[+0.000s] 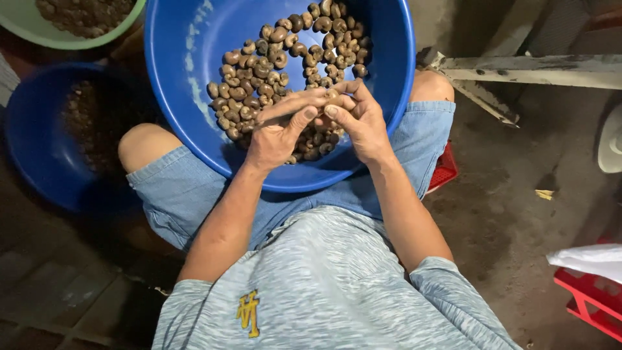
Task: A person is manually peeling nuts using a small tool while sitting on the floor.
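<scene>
Floor: dark, stained concrete floor (512,214), rough and patchy, with a small pale scrap (544,194) lying on it at right.
Beam: a worn, pale painted beam (538,70) runs across the upper right, with a slanted brace beneath it.
Crates: a red plastic crate (586,298) at lower right, white cloth (586,258) draped over it.
Light: dim, with deep shadow at left.

We see our left hand (278,133) and right hand (359,120) pinching one cashew nut (332,94) together above the nut-filled blue basin (188,97) on our lap.
</scene>
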